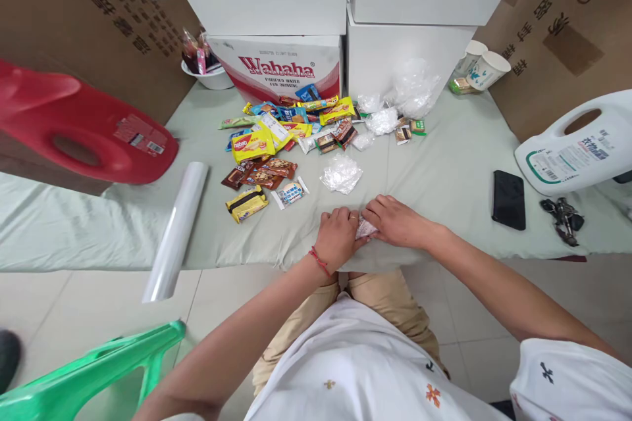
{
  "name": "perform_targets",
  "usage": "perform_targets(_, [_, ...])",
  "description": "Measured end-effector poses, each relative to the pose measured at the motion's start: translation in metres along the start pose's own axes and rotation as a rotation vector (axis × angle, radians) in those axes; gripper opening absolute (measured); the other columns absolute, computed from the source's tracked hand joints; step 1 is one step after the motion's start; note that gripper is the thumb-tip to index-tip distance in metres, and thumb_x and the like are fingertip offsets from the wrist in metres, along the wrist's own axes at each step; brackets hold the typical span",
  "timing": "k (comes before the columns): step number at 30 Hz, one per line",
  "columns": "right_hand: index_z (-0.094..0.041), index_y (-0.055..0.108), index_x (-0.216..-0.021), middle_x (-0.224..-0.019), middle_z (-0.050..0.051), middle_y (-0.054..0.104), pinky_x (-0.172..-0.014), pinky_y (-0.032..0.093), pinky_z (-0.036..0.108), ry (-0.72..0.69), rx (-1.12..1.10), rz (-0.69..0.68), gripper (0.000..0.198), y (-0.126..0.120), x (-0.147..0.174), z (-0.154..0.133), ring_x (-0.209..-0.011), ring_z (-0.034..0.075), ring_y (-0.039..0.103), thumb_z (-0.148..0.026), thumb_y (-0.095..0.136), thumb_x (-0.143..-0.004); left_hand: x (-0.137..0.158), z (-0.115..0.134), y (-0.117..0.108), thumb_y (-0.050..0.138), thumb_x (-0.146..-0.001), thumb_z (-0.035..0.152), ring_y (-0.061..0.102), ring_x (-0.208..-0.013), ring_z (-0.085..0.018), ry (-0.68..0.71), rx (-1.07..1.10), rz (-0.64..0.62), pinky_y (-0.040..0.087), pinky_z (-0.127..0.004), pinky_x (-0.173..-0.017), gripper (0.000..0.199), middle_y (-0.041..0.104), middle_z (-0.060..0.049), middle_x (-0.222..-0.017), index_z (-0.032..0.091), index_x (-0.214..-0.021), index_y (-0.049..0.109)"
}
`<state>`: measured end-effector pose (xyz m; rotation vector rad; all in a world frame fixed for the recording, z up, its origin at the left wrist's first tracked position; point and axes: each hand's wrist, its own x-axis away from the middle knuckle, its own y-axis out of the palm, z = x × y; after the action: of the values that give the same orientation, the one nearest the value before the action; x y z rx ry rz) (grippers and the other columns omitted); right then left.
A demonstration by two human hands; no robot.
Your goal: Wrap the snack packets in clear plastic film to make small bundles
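At the table's front edge, my left hand (336,235) and my right hand (397,221) are closed on a small pale packet (365,227) between them. It looks covered in crinkled clear plastic; most of it is hidden under my fingers, and I cannot make out its contents. Just beyond my hands lies a crumpled clear plastic bundle (341,174). Left of it are a white and blue snack packet (290,193), a yellow packet with a dark band (247,204) and several brown cookie packets (269,172). Behind them, yellow wafer packets (253,145) lie in a mixed pile.
More plastic-wrapped bundles (382,121) lie before white boxes (409,56) and a Wahaha carton (281,66). A roll of film (180,227) overhangs the edge beside a red jug (99,125). On the right are a phone (508,200), keys (563,218), a white jug (582,141) and paper cups (488,70).
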<state>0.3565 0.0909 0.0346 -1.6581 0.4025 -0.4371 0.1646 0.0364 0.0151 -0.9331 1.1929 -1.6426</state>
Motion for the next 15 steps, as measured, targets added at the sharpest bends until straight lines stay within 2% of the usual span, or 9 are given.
perform_targets(3, [-0.009, 0.06, -0.123, -0.111, 0.016, 0.06, -0.093, 0.04, 0.043, 0.01, 0.008, 0.044, 0.032, 0.0, 0.006, -0.013, -0.106, 0.031, 0.051, -0.022, 0.06, -0.093, -0.006, 0.003, -0.005, 0.073, -0.082, 0.026, 0.064, -0.09, -0.03, -0.013, 0.131, -0.106, 0.047, -0.041, -0.081, 0.028, 0.062, -0.015, -0.108, 0.016, -0.106, 0.061])
perform_targets(5, [-0.008, 0.058, -0.128, -0.115, 0.018, 0.06, -0.095, 0.039, 0.044, 0.019, 0.001, 0.055, 0.037, 0.0, 0.009, -0.018, -0.11, 0.032, 0.052, -0.021, 0.058, -0.093, -0.009, 0.005, -0.006, 0.073, -0.075, 0.018, 0.065, -0.086, -0.029, -0.005, 0.269, -0.165, 0.049, -0.038, -0.076, 0.029, 0.064, -0.013, -0.103, 0.017, -0.101, 0.062])
perform_targets(7, [-0.009, 0.058, -0.126, -0.112, 0.017, 0.062, -0.089, 0.041, 0.042, 0.059, 0.001, 0.007, 0.034, -0.002, 0.012, -0.02, -0.104, 0.03, 0.055, -0.021, 0.057, -0.094, -0.011, 0.006, -0.008, 0.074, -0.068, 0.016, 0.065, -0.084, -0.029, 0.002, 0.426, -0.205, 0.049, -0.036, -0.073, 0.031, 0.067, -0.01, -0.094, 0.017, -0.098, 0.064])
perform_targets(9, [-0.013, 0.06, -0.117, -0.103, 0.013, 0.064, -0.078, 0.041, 0.037, 0.109, -0.013, -0.081, 0.025, -0.007, 0.017, -0.019, -0.094, 0.027, 0.058, -0.02, 0.057, -0.093, -0.011, 0.004, -0.014, 0.078, -0.065, 0.018, 0.065, -0.081, -0.027, 0.02, 0.641, -0.236, 0.05, -0.035, -0.071, 0.043, 0.068, -0.007, -0.09, 0.018, -0.106, 0.065])
perform_targets(12, [-0.018, 0.06, -0.107, -0.1, 0.01, 0.066, -0.069, 0.04, 0.032, 0.203, -0.059, -0.121, 0.02, -0.016, 0.027, -0.013, -0.091, 0.025, 0.06, -0.017, 0.06, -0.087, -0.007, -0.01, -0.027, 0.081, -0.071, 0.032, 0.068, -0.084, -0.024, 0.033, 1.073, -0.287, 0.053, -0.034, -0.074, 0.073, 0.071, -0.007, -0.099, 0.02, -0.138, 0.055])
perform_targets(14, [-0.018, 0.06, -0.105, -0.1, 0.011, 0.067, -0.067, 0.04, 0.03, 0.304, -0.09, -0.056, 0.023, -0.02, 0.034, -0.009, -0.094, 0.025, 0.061, -0.015, 0.061, -0.083, -0.005, -0.025, -0.035, 0.076, -0.079, 0.043, 0.069, -0.098, -0.024, -0.055, 1.341, -0.199, 0.054, -0.035, -0.08, 0.075, 0.07, -0.011, -0.119, 0.025, -0.146, 0.049])
perform_targets(15, [-0.018, 0.06, -0.106, -0.101, 0.011, 0.067, -0.067, 0.041, 0.03, 0.356, -0.116, -0.003, 0.025, -0.021, 0.037, -0.008, -0.096, 0.026, 0.061, -0.014, 0.06, -0.081, -0.003, -0.032, -0.038, 0.074, -0.083, 0.048, 0.068, -0.107, -0.025, -0.122, 1.434, -0.091, 0.054, -0.036, -0.084, 0.069, 0.066, -0.012, -0.13, 0.026, -0.144, 0.052])
